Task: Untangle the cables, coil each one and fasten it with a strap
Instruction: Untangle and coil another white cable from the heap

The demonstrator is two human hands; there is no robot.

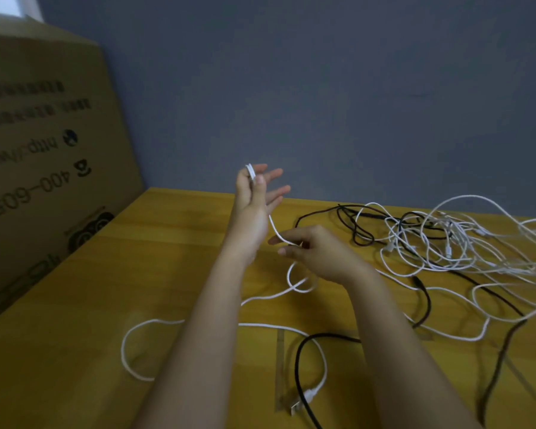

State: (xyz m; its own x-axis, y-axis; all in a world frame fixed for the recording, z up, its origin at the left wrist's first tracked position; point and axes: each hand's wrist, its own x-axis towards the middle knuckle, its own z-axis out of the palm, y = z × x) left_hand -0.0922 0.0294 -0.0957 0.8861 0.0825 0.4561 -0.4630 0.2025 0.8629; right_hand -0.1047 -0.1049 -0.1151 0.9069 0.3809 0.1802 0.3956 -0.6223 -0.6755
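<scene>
My left hand [254,199] is raised above the table, fingers spread upward, with turns of a white cable [250,172] looped over it and pinned by the thumb. The same white cable runs down to my right hand [310,249], which pinches it just below and to the right. From there the cable trails in loose loops [136,332] across the wooden table [90,305] toward me, ending near a USB plug [300,400]. A tangle of white and black cables [440,239] lies at the right.
A large cardboard box [44,150] stands along the table's left side. A grey wall [322,88] rises behind the table. A black cable [300,366] loops near the front edge, and strips of clear tape [280,366] lie on the tabletop.
</scene>
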